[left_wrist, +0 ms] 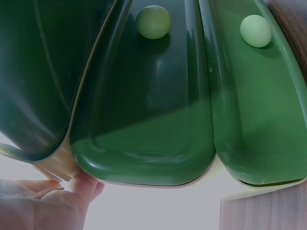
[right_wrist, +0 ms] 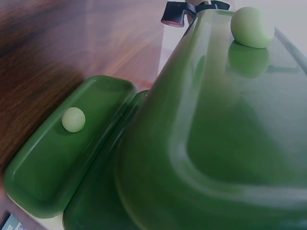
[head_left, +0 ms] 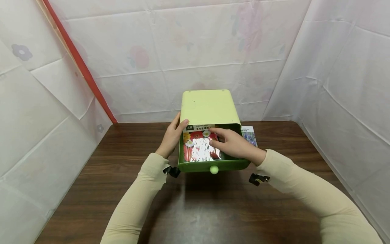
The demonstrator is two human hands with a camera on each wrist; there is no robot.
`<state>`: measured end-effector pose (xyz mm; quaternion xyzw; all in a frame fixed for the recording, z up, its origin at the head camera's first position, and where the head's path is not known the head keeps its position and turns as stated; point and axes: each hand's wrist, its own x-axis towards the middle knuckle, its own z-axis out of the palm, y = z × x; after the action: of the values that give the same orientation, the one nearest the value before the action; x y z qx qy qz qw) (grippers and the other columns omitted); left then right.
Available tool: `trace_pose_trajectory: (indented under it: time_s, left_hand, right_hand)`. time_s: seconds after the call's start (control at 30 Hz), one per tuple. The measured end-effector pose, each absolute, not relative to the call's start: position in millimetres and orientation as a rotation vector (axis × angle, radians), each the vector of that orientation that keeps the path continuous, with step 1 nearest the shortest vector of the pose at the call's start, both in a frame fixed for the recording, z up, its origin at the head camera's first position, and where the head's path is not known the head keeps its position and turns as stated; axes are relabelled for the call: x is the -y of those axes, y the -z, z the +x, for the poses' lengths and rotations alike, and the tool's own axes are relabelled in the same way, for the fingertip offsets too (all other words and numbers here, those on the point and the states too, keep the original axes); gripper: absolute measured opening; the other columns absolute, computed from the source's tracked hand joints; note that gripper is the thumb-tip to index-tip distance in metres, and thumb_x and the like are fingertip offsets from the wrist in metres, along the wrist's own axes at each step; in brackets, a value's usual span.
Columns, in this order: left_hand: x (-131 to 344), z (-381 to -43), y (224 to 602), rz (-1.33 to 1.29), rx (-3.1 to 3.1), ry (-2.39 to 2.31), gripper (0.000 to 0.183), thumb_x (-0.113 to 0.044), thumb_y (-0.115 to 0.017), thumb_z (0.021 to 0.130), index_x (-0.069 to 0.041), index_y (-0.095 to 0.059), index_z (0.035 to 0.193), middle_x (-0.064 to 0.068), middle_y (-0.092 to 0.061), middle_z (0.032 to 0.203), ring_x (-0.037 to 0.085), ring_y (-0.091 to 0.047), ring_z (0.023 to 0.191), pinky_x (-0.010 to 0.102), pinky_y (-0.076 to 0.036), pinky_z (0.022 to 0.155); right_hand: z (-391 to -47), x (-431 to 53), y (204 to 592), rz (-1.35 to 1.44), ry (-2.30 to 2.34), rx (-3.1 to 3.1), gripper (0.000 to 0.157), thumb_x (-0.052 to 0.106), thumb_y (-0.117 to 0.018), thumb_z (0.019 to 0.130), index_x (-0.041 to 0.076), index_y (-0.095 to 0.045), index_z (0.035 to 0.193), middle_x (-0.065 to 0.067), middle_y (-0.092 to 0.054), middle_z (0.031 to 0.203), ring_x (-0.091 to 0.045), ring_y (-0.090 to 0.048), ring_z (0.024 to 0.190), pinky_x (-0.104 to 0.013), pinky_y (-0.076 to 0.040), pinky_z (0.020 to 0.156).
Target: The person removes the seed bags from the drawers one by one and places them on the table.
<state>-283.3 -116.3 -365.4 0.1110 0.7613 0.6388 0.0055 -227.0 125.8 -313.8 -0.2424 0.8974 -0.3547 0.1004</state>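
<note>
A small pale yellow-green drawer cabinet (head_left: 210, 106) stands on the table with its top drawer (head_left: 198, 166) pulled out. My left hand (head_left: 171, 137) rests on the cabinet's left side, thumb at the front top edge and fingers along the wall. Inside the drawer lies a flower seed packet (head_left: 198, 149) with red, yellow and white blooms. My right hand (head_left: 233, 144) reaches over the drawer's right side, thumb and fingertips apart over the packet's right part. In the left wrist view the left fingers (left_wrist: 84, 187) touch the cabinet's edge. The right hand is hidden in the right wrist view.
Another packet (head_left: 250, 135) with blue-purple flowers lies right of the cabinet. Two lower drawers, a middle one (left_wrist: 144, 110) and a bottom one (left_wrist: 259, 115), are pushed in, each with a round knob. Printed cloth walls (head_left: 137, 51) enclose the dark wooden table (head_left: 228, 210).
</note>
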Motion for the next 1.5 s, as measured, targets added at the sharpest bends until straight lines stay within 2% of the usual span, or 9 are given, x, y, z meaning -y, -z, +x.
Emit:
trace_pose_trajectory:
  time_s: [0.43, 0.53, 0.6, 0.77, 0.9, 1.03, 1.13, 1.37, 1.5]
  left_hand:
    - [116, -283, 365, 0.350, -2.379, -2.000, 0.079, -0.059, -0.050, 0.096, -0.029, -0.012, 0.158, -0.002, -0.015, 0.165, 0.020, -0.021, 0.150, 0.045, -0.026, 0.121]
    - [116, -281, 361, 0.348, -2.375, -1.990, 0.076, -0.055, -0.049, 0.098, -0.029, -0.011, 0.158, -0.002, -0.014, 0.165, 0.020, -0.020, 0.151, 0.045, -0.025, 0.121]
    - [116, -280, 361, 0.345, -2.375, -1.988, 0.076, -0.056, -0.049, 0.098, -0.029, -0.011, 0.158, -0.002, -0.015, 0.165, 0.020, -0.019, 0.151, 0.045, -0.025, 0.121]
    - [116, -283, 365, 0.340, -2.375, -1.990, 0.080, -0.060, -0.051, 0.095, -0.030, -0.012, 0.158, -0.003, -0.015, 0.165, 0.020, -0.020, 0.151, 0.046, -0.026, 0.120]
    - [116, -284, 366, 0.354, -2.365, -1.992, 0.078, -0.058, -0.050, 0.097, -0.030, -0.011, 0.158, -0.003, -0.013, 0.165, 0.020, -0.019, 0.151, 0.047, -0.025, 0.121]
    - [116, -284, 367, 0.350, -2.365, -1.991, 0.077, -0.058, -0.049, 0.097, -0.030, -0.011, 0.158, -0.004, -0.013, 0.165, 0.019, -0.018, 0.151, 0.046, -0.024, 0.121]
    - [116, -284, 366, 0.345, -2.363, -1.995, 0.077, -0.058, -0.050, 0.097, -0.031, -0.012, 0.158, -0.004, -0.015, 0.164, 0.019, -0.020, 0.151, 0.046, -0.025, 0.121]
    - [116, -283, 365, 0.355, -2.367, -2.007, 0.080, -0.058, -0.050, 0.096, -0.028, -0.011, 0.159, -0.002, -0.015, 0.165, 0.021, -0.021, 0.150, 0.046, -0.026, 0.120]
    - [116, -284, 365, 0.343, -2.362, -2.013, 0.081, -0.060, -0.051, 0.095, -0.029, -0.011, 0.159, -0.002, -0.015, 0.165, 0.021, -0.021, 0.150, 0.046, -0.026, 0.120]
  right_hand:
    - [-228, -121, 309, -0.780, 0.817, -2.716, 0.058, 0.034, -0.055, 0.100, 0.007, -0.041, 0.150, -0.013, -0.046, 0.150, -0.031, -0.046, 0.137, -0.053, -0.041, 0.108]
    - [-229, -119, 308, -0.774, 0.812, -2.708, 0.056, 0.032, -0.054, 0.101, 0.006, -0.042, 0.148, -0.013, -0.050, 0.147, -0.026, -0.059, 0.118, -0.047, -0.046, 0.101]
    - [-231, -118, 309, -0.763, 0.819, -2.709, 0.055, 0.032, -0.054, 0.100, 0.006, -0.044, 0.147, -0.012, -0.052, 0.145, -0.023, -0.060, 0.108, -0.044, -0.047, 0.094]
    - [-234, -119, 313, -0.692, 0.911, -2.709, 0.052, 0.033, -0.054, 0.100, 0.009, -0.048, 0.146, -0.011, -0.052, 0.145, -0.023, -0.058, 0.114, -0.041, -0.046, 0.087]
    - [-236, -120, 314, -0.625, 1.054, -2.675, 0.048, 0.032, -0.054, 0.100, 0.011, -0.052, 0.142, -0.011, -0.053, 0.143, -0.023, -0.059, 0.102, -0.038, -0.042, 0.076]
    - [-236, -120, 314, -0.535, 1.228, -2.603, 0.047, 0.025, -0.053, 0.100, 0.011, -0.049, 0.145, -0.011, -0.051, 0.146, -0.027, -0.056, 0.119, -0.043, -0.048, 0.090]
    - [-236, -120, 314, -0.437, 1.377, -2.510, 0.049, 0.021, -0.052, 0.102, 0.009, -0.044, 0.148, -0.011, -0.046, 0.150, -0.030, -0.047, 0.134, -0.050, -0.044, 0.105]
    - [-241, -120, 317, -0.262, 1.763, -2.209, 0.047, 0.009, -0.045, 0.103, 0.004, -0.039, 0.149, -0.015, -0.044, 0.150, -0.032, -0.050, 0.131, -0.047, -0.042, 0.109]
    - [-243, -119, 318, -0.201, 1.809, -2.199, 0.047, 0.007, -0.045, 0.102, -0.001, -0.038, 0.149, -0.016, -0.040, 0.153, -0.031, -0.045, 0.136, -0.045, -0.039, 0.113]
